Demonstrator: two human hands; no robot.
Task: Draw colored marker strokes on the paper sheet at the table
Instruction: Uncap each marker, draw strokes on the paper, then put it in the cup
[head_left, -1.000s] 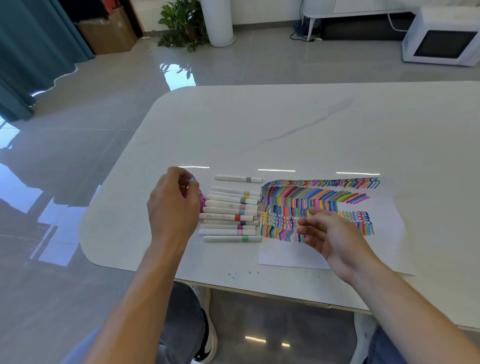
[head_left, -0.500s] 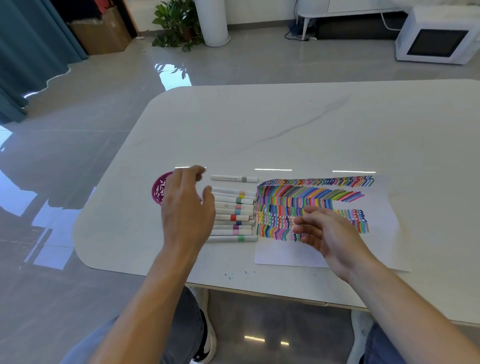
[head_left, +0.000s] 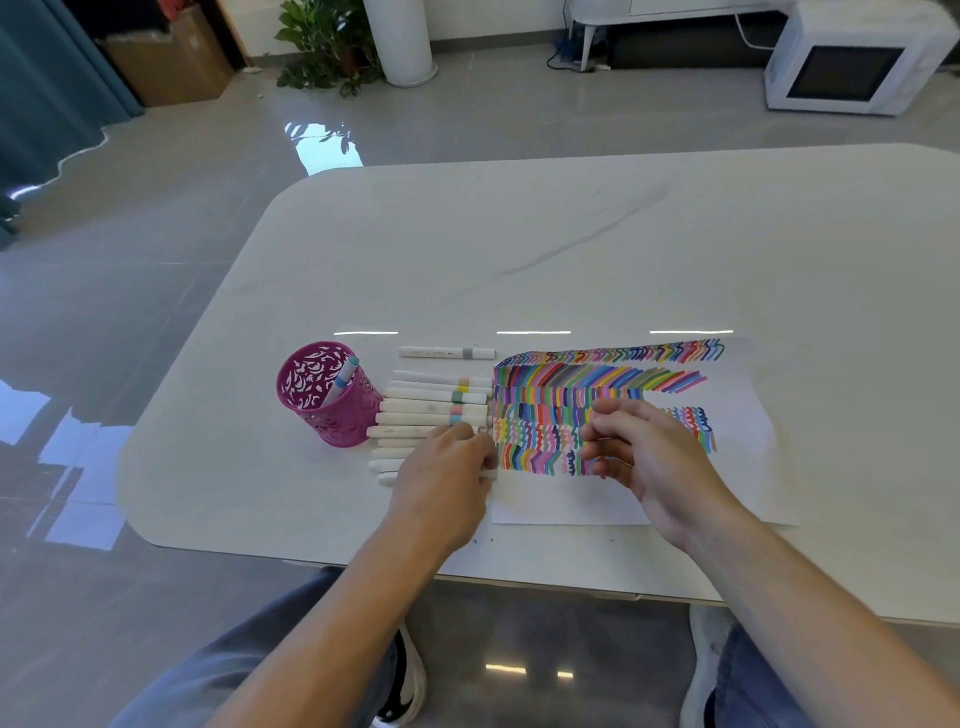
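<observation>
Now left hand (head_left: 445, 470) off pink cup (head_left: 332, 410), onto marker row (head_left: 431, 409).

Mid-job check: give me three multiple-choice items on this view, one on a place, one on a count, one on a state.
1. Where does the pink cup stand?
A. on a chair
B. left of the marker row
C. on the floor

2. How many markers stand in the cup?
A. one
B. none
C. five

3. What does the right hand hold?
A. a marker
B. the cup
C. nothing

Key:
1 B: the cup sits on the table at the row's left ends.
2 A: a single blue-banded marker leans inside.
3 C: its loosely curled fingers hover over the paper sheet.
</observation>
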